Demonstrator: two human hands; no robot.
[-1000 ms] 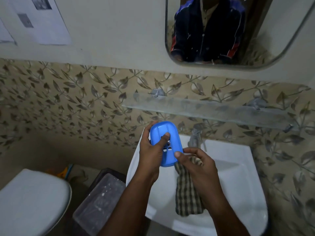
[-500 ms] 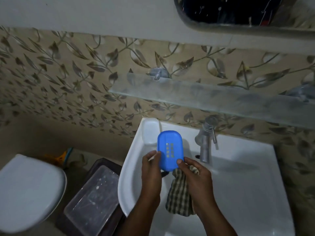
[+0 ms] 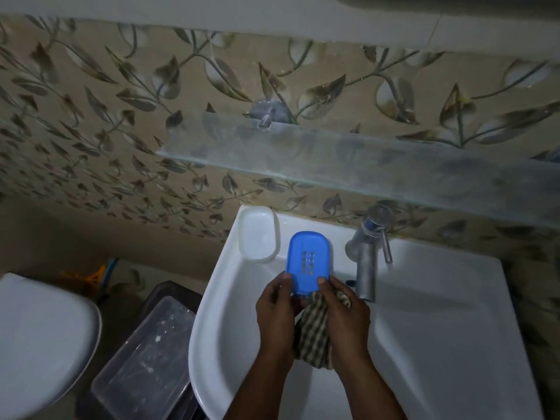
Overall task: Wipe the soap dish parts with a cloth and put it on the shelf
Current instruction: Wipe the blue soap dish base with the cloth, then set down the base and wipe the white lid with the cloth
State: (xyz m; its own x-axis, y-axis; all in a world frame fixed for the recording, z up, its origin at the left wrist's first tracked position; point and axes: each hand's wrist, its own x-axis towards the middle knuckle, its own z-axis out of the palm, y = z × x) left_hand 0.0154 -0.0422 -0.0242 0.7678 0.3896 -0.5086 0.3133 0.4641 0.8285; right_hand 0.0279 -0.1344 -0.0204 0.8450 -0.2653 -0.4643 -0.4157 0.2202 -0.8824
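The room is a dim bathroom. The wall (image 3: 91,122) is covered in beige tiles printed with trailing grey-brown leaves and vines, and above them runs a plain pale band (image 3: 212,10). A white ceramic sink (image 3: 439,344) stands against this wall, with a metal tap (image 3: 368,253) rising near the middle of its back edge. To the left of the sink, low down, sits a clear plastic box (image 3: 142,365) with a scuffed, speckled lid, set on something dark. Further left a white toilet lid (image 3: 39,334) curves into view. Something orange (image 3: 94,277) lies on the shadowed floor near the wall's foot.
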